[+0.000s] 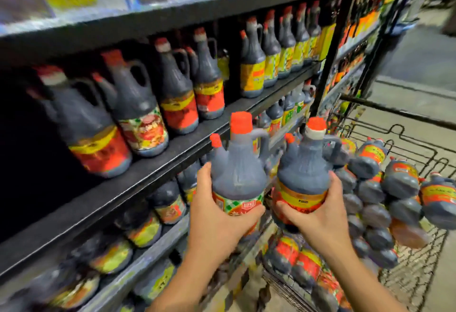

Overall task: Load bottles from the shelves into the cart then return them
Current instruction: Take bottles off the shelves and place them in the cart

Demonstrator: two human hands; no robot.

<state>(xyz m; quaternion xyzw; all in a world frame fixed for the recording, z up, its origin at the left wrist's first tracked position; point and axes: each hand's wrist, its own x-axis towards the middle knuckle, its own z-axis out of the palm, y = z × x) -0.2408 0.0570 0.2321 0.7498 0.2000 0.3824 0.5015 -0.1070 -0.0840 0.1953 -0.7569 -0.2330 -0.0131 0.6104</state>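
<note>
On the left, the shelf (138,178) carried a row of shelf bottles (138,104), dark and handled, standing close behind its front edge. Just right of it, the left hand (217,215) was curled round the lower body of the checked-label bottle (238,171), held upright in the air before the shelf. Close beside it stood the yellow-banded bottle (304,171), gripped the same way by the right hand (320,215). Further right, the cart (394,112) held a heap of cart bottles (399,181) lying on their sides. We judged the risks thus: both grips sat low on broad, smooth bodies rather than on the handles, so a bottle could slip or tip; the two could knock together; and one pushed carelessly into the row could topple its neighbours over the edge. We could not tell whether they were bound for shelf or cart.
</note>
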